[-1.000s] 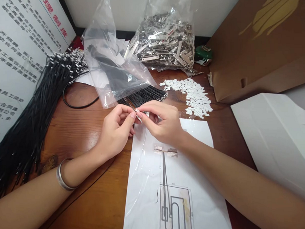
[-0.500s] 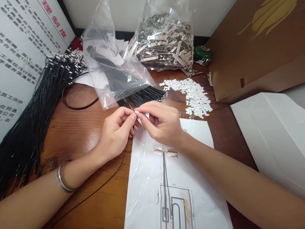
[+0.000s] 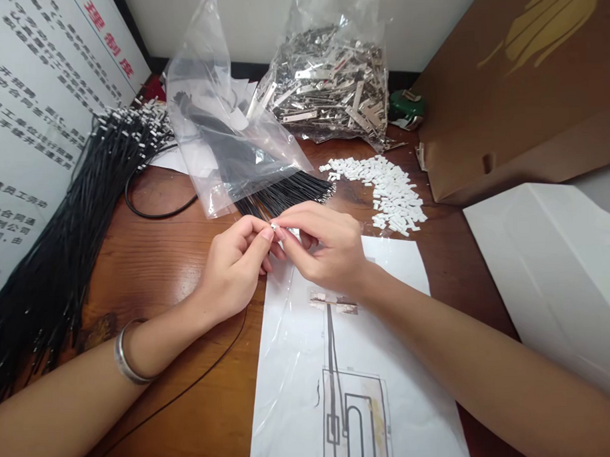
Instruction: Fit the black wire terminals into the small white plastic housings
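Observation:
My left hand [image 3: 239,261] is closed in a pinch on the end of a thin black wire [image 3: 210,368], whose length trails down across the table to the lower left. My right hand [image 3: 330,247] pinches a small white connector housing [image 3: 274,225] against the wire's end. The two hands' fingertips meet there. My fingers cover most of the join, so I cannot tell how far the wire is inside. Just behind my fingers lies a bundle of black wires [image 3: 294,192] with metal-tipped ends, partly inside a clear plastic bag [image 3: 202,145].
Loose white housings [image 3: 396,195] are heaped to the right. Behind stands a bag of metal strips [image 3: 330,87], with a green tape measure [image 3: 405,108] beside it. Finished-looking black wires [image 3: 84,216] with white ends pile up left. A printed drawing [image 3: 295,389] lies in front; boxes [image 3: 521,101] stand right.
My hands stay nearly in place, with small finger movements at the white housing. Less of the housing shows between my fingertips. The trailing wire has shifted slightly left near my left hand.

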A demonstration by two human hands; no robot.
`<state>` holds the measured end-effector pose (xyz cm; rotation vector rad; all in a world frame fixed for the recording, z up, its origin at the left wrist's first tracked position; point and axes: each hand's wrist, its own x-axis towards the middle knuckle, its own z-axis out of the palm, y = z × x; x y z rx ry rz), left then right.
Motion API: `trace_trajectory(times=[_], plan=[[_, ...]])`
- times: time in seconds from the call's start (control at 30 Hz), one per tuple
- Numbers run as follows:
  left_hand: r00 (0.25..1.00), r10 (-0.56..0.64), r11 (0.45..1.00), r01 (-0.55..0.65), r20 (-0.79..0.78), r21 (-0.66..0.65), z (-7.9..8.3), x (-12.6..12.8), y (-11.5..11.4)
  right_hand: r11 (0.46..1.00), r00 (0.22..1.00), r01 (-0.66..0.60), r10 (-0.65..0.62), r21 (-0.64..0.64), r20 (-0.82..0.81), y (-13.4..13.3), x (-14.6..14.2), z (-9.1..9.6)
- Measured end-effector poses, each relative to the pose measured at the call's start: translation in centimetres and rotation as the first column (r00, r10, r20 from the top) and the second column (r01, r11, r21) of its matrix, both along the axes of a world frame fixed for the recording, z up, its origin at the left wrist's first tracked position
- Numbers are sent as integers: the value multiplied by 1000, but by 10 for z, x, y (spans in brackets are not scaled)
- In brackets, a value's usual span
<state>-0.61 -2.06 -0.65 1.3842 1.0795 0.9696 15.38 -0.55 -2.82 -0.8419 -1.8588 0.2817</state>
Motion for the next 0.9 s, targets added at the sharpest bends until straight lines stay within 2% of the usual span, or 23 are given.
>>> trace_trajectory(times=[0.37,0.47,0.6,0.67,0.8,0.9], plan=[[999,-30,1000,29,-33,-4,-1,-1,0,998,999,-35,34,54,21,2,2,1],[999,-4,1000,4,-37,-1,0,0,0,1000,1000,-14,14,22,-10,1,0,1],[998,-11,1000,12,-54,7,0,1,-1,995,993,84,-88,-58,-80,0,-2,3],[996,-41,999,42,-80,5,0,0,-1,977,972,157,-179,-145,-152,2,-2,2],[985,-93,995,95,-146,8,1,-1,-1,897,871,206,-351,-392,-345,12,2,-5],[983,-96,995,98,-154,7,1,-1,-2,876,808,211,-406,-434,-426,18,5,-10]])
